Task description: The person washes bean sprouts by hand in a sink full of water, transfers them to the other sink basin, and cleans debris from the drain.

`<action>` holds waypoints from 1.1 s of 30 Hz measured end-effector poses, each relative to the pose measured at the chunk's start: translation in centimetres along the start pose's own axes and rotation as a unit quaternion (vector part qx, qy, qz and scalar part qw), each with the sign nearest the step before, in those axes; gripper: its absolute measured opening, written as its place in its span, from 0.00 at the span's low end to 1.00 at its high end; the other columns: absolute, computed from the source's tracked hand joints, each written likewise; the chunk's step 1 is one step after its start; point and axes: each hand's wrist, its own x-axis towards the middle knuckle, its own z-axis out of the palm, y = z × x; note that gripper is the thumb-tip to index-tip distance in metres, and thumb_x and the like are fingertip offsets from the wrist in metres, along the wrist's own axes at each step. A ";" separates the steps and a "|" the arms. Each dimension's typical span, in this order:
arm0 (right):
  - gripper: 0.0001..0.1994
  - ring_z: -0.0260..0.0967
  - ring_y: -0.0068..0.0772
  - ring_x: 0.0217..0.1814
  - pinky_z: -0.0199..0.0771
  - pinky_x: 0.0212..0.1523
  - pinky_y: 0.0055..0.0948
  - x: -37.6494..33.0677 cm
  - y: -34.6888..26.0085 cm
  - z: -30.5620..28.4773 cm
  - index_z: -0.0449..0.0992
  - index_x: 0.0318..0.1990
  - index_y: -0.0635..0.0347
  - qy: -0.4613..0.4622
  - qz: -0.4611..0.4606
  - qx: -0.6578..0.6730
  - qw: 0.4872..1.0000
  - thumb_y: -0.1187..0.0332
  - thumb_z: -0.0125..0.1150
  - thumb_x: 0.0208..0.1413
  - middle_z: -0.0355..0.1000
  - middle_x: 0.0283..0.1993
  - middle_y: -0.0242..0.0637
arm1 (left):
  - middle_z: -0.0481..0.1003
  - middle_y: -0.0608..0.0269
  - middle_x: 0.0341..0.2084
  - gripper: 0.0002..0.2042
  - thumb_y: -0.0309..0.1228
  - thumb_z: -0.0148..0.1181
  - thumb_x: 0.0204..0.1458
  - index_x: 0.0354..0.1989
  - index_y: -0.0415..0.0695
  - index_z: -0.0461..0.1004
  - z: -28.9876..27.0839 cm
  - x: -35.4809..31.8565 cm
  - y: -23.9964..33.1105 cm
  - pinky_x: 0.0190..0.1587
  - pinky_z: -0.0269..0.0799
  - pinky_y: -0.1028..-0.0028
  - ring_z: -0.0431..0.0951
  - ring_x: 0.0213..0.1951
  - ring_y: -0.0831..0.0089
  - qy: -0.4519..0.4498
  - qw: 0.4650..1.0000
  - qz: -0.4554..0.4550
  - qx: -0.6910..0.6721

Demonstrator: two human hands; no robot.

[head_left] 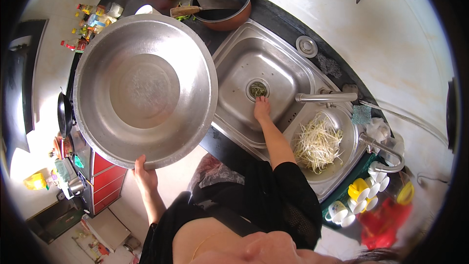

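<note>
My left hand (145,175) is closed on the near rim of a wide steel basin (93,112), which is tilted so its inside shows; it holds nothing I can see. In the larger sink bowl (239,68), my right hand (262,107) reaches down to the drain (249,96). Its fingers are bent together at the drain's near edge, and whatever is in them is hidden. Dark green scraps (258,89) lie in the drain. A heap of bean sprouts (317,143) fills much of the smaller round sink bowl to the right.
Behind the sink stands a dark pot (229,23) with a cleaver (215,4) across it. The faucet (327,98) reaches over the sink. A drain cover (307,46) rests on the back counter. Several cups (359,190) stand at right, bottles (93,24) at far left.
</note>
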 end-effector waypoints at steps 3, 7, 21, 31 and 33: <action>0.12 0.56 0.34 0.48 0.59 0.44 0.32 0.2 -0.6 0.0 0.67 0.40 0.57 -0.010 0.009 -0.018 1.000 0.71 0.43 0.47 0.62 0.39 0.35 | 0.66 0.62 0.34 0.14 0.23 0.51 0.40 0.39 0.38 0.65 0.3 -0.2 0.2 0.44 0.62 0.72 0.66 0.39 0.71 0.009 1.000 -0.017 -0.002; 0.12 0.54 0.35 0.49 0.56 0.46 0.32 1.3 -0.8 0.0 0.68 0.39 0.58 -0.041 0.010 -0.037 0.998 0.70 0.43 0.47 0.63 0.42 0.35 | 0.66 0.61 0.34 0.14 0.23 0.51 0.40 0.39 0.38 0.65 0.3 -0.3 0.1 0.43 0.62 0.72 0.66 0.38 0.71 0.014 1.000 -0.005 -0.005; 0.12 0.53 0.36 0.50 0.53 0.47 0.34 2.5 -0.6 -1.1 0.70 0.38 0.55 -0.119 0.015 -0.065 0.991 0.69 0.42 0.46 0.65 0.42 0.33 | 0.66 0.60 0.34 0.15 0.23 0.49 0.40 0.40 0.37 0.64 0.6 -0.5 0.1 0.44 0.61 0.72 0.66 0.39 0.70 0.017 1.000 -0.014 0.007; 0.08 0.57 0.31 0.44 0.54 0.43 0.31 2.2 0.2 -0.7 0.72 0.29 0.55 0.009 -0.044 -0.073 0.996 0.69 0.45 0.45 0.68 0.33 0.31 | 0.65 0.60 0.37 0.16 0.23 0.49 0.40 0.42 0.38 0.63 0.7 -0.4 0.1 0.45 0.60 0.72 0.65 0.40 0.70 0.015 1.000 -0.012 0.003; 0.08 0.59 0.29 0.42 0.54 0.43 0.29 1.8 0.3 -1.0 0.73 0.28 0.53 0.039 -0.053 -0.064 0.996 0.69 0.46 0.44 0.68 0.32 0.30 | 0.65 0.60 0.37 0.17 0.23 0.49 0.40 0.42 0.39 0.63 0.6 -0.5 0.0 0.45 0.60 0.72 0.65 0.40 0.70 0.018 1.000 -0.015 0.004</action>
